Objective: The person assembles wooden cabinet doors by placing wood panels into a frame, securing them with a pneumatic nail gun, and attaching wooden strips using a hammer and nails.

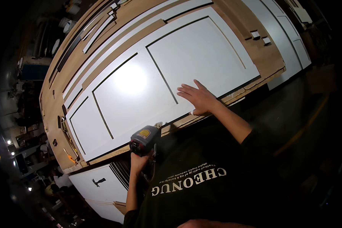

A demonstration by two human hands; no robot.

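A large white panel (159, 57) with narrow dark slots lies on the workbench in front of me. My right hand (199, 99) rests on it near its close edge, fingers spread and holding nothing. The thumb points down at that edge, with something white at its tip. In my left hand (140, 162) is a grey nail gun (144, 138), gripped by its handle. Its nose reaches the panel's near edge, left of my right hand; whether it touches I cannot tell. The gun's body hides part of the fingers.
The brown workbench (266, 57) carries white and brown strips (140, 40) beyond the panel. Small white blocks (255, 35) lie at the right, near another long white panel (279, 34). An orange-handled tool (69, 155) is at the left end. Below, a hammer (98, 182) lies on a white board (97, 190).
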